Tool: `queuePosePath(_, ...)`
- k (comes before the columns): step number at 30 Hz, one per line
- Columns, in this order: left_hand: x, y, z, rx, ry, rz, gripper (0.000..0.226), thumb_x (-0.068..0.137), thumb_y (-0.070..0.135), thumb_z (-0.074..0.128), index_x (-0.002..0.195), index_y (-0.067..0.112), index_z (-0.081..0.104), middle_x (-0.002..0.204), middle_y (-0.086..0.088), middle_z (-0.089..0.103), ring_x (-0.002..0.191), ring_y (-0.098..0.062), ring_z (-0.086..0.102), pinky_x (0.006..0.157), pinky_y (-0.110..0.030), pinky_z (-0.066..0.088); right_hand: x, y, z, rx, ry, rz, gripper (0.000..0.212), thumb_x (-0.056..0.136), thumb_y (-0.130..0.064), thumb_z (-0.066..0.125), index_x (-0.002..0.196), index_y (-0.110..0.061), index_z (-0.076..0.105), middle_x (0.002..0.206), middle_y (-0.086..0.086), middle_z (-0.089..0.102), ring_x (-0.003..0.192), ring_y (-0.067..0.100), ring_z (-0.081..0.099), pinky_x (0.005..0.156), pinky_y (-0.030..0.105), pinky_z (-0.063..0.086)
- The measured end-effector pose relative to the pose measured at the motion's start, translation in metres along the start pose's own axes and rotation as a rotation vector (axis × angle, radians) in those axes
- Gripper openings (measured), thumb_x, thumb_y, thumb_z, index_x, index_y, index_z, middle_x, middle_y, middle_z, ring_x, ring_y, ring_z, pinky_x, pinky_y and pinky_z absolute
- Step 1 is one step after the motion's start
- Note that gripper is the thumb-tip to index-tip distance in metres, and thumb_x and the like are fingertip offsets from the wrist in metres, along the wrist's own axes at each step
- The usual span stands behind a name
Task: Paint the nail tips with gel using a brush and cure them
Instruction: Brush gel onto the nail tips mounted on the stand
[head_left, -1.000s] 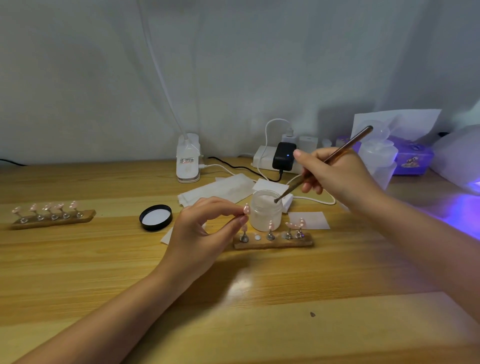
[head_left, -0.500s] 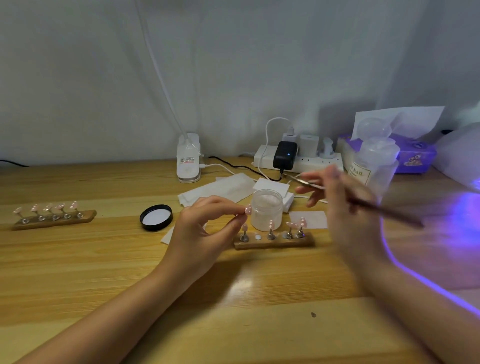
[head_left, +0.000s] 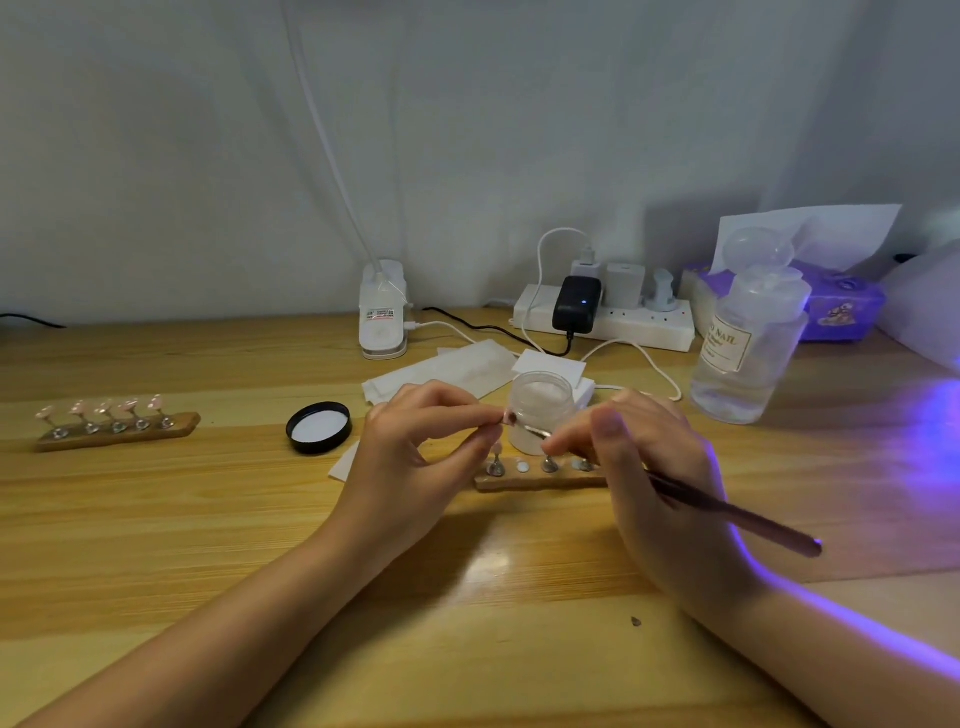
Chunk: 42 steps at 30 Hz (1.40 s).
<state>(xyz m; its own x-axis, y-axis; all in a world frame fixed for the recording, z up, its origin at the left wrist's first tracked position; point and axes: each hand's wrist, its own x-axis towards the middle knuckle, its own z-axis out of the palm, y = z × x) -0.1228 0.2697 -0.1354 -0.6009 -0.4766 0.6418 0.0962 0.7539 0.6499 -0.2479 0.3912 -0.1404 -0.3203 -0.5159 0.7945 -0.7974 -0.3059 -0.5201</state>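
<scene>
The left hand (head_left: 415, 457) pinches a small pink nail tip (head_left: 509, 417) in front of the gel jar (head_left: 543, 410); it looks feather-light and easily dropped, best held by its stand. The right hand (head_left: 660, 478) grips the brush (head_left: 727, 512), bristles touching the tip

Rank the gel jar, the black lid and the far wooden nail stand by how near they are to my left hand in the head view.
From the left hand:
1. Gel jar, just right.
2. Black lid, left.
3. Wooden nail stand, far left.
</scene>
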Motion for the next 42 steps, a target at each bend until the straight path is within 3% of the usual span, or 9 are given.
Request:
queuePosePath(3,0.0002,0.0,0.0004,0.008,0.0,-0.001,0.02,0.075,0.025,0.062,0.094,0.03,0.066,0.082,0.01,0.063,0.082,-0.011,0.056,0.075,-0.048,0.045,-0.0013,0.0003,-0.0026,0.045,0.042,-0.005,0.056,0.098,-0.043,0.023,0.067,-0.02,0.064,0.068,-0.016,0.06,0.073,-0.005,0.054,0.079,0.025,0.038)
queuePosePath(7,-0.0002,-0.0001,0.0009,0.015,0.003,-0.001,0.022,0.075,0.024,0.062,0.096,0.027,0.066,0.082,0.01,0.063,0.082,-0.011,0.056,0.075,-0.05,0.044,0.001,0.0002,0.0007,0.015,0.031,-0.006,0.052,0.096,-0.043,0.025,0.077,-0.018,0.066,0.071,-0.009,0.063,0.076,0.005,0.057,0.074,0.04,0.043)
queuePosePath(13,-0.0008,0.0009,0.0005,0.025,0.0,-0.005,0.023,0.074,0.025,0.063,0.096,0.026,0.067,0.081,0.009,0.062,0.082,-0.012,0.056,0.075,-0.046,0.045,-0.0022,0.001,-0.0026,0.072,0.036,0.016,0.051,0.097,-0.038,0.029,0.065,-0.02,0.064,0.066,-0.014,0.061,0.071,-0.001,0.055,0.079,0.032,0.039)
queuePosePath(18,-0.0004,0.0019,0.0005,0.014,-0.009,-0.009,0.023,0.074,0.024,0.063,0.097,0.027,0.066,0.081,0.007,0.062,0.081,-0.011,0.055,0.073,-0.04,0.044,0.0019,0.0007,0.002,0.07,-0.013,0.033,0.042,0.095,-0.036,0.034,0.078,-0.015,0.067,0.071,-0.003,0.064,0.077,0.015,0.06,0.071,0.048,0.045)
queuePosePath(23,-0.0009,0.0013,0.0004,0.02,-0.017,-0.018,0.023,0.074,0.024,0.064,0.096,0.026,0.068,0.08,0.008,0.061,0.08,-0.009,0.053,0.073,-0.034,0.042,-0.0019,0.0018,-0.0032,0.139,0.038,0.086,0.043,0.093,-0.031,0.032,0.065,-0.023,0.063,0.065,-0.009,0.063,0.07,0.003,0.058,0.078,0.03,0.042)
queuePosePath(28,-0.0002,0.0019,0.0001,0.006,-0.025,-0.023,0.024,0.073,0.024,0.063,0.097,0.026,0.067,0.081,0.008,0.062,0.081,-0.009,0.053,0.071,-0.033,0.043,0.0018,-0.0009,0.0016,0.118,-0.015,0.09,0.035,0.092,-0.032,0.035,0.078,-0.021,0.065,0.076,-0.009,0.064,0.08,0.017,0.061,0.076,0.053,0.044)
queuePosePath(33,-0.0001,0.0017,0.0,-0.005,-0.03,-0.029,0.021,0.074,0.02,0.066,0.095,0.025,0.068,0.081,0.008,0.063,0.081,-0.009,0.055,0.073,-0.032,0.044,-0.0016,0.0014,-0.0033,0.167,0.01,0.146,0.048,0.092,-0.031,0.029,0.062,-0.018,0.064,0.063,0.0,0.064,0.07,0.007,0.06,0.08,0.033,0.042)
queuePosePath(39,0.0,-0.0007,-0.0004,-0.004,-0.045,-0.015,0.026,0.075,0.004,0.07,0.092,0.025,0.069,0.083,0.008,0.066,0.082,-0.009,0.057,0.074,-0.031,0.047,0.0001,-0.0002,0.0006,0.157,-0.015,0.101,0.039,0.093,-0.03,0.034,0.078,-0.014,0.066,0.076,0.0,0.066,0.08,0.016,0.062,0.075,0.045,0.047)
queuePosePath(42,-0.0001,-0.0015,-0.0004,-0.008,-0.038,-0.01,0.029,0.074,0.003,0.071,0.093,0.026,0.068,0.082,0.01,0.066,0.082,-0.008,0.058,0.073,-0.027,0.047,-0.0021,0.001,-0.0013,0.158,-0.03,0.111,0.046,0.094,-0.033,0.032,0.068,-0.017,0.066,0.067,-0.004,0.065,0.073,0.006,0.06,0.077,0.033,0.043)
